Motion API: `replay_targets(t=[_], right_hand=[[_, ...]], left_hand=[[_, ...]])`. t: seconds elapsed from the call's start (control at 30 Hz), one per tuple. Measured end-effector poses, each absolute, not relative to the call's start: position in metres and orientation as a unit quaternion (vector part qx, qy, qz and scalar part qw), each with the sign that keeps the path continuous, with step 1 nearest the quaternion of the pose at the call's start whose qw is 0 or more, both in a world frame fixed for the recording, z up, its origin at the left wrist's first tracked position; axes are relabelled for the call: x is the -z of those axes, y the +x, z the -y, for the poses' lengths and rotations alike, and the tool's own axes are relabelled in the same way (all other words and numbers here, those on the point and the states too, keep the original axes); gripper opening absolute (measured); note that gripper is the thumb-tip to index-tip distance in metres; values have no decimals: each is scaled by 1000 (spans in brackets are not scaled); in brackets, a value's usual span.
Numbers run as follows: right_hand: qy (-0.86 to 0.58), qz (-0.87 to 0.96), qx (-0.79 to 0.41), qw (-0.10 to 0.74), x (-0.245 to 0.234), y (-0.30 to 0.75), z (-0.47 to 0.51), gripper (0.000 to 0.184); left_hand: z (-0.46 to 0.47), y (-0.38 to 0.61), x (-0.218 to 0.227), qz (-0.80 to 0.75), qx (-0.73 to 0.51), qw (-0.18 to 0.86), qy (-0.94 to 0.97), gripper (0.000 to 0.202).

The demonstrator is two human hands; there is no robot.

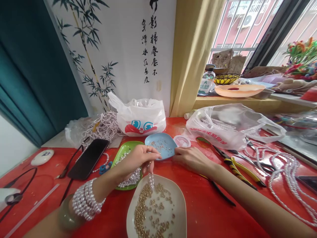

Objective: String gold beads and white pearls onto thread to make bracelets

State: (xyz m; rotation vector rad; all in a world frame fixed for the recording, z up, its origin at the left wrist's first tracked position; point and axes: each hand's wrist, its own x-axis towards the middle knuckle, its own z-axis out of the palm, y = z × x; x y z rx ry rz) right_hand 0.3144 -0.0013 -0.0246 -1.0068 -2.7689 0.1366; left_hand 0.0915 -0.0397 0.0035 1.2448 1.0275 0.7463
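Note:
My left hand [142, 157] is closed, thumb and fingers pinching a short strand of pearl beads [151, 181] that dangles over the cream tray [182, 206]. That tray holds many loose gold beads [141, 206]. Behind the left hand, a green dish [123, 148] is filled with pearl beads [132, 178]. My right hand [189, 158] is curled at the right edge of the blue dish [162, 137], where small metal findings are scattered. Its fingertips are partly hidden, and what they grip cannot be made out. A black-handled tool [223, 193] lies under the right wrist. Pearl bracelets [86, 200] circle my left wrist.
Yellow-and-black pliers [239, 168] and pearl strands [287, 172] lie at right. Plastic bags [146, 114] stand at the back, beside heaped bead strands [105, 127]. A phone [88, 158] rests at left near cables. A round clear container [182, 141] sits behind my right hand.

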Motion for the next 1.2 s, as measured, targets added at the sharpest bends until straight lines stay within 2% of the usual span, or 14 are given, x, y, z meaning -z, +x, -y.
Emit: replay_targets(t=[0.17,0.33,0.4,0.53,0.7,0.9,1.2], right_hand=[[-338,922,-83,167,30,311,6,21],[-385,857,-168,298,17,301,23,20],[-397,807,-276,337,9,293,28,21],[-379,613,-574,389,-2,280,33,23],[-339,496,-698,390,-2,274,34,20],[-328,475,-726,374,3,274,31,14],[-336,389,-794,325,14,269,43,12]], left_hand=[[41,94,-5,-443,-332,640,532,15],[42,93,-8,-432,-336,647,531,17],[41,93,-8,-431,-342,643,533,18],[40,92,-4,-438,-350,635,532,19],[39,92,-3,-443,-379,608,539,16],[38,94,-1,-439,-391,616,525,20],[45,101,2,-397,-409,690,446,13]])
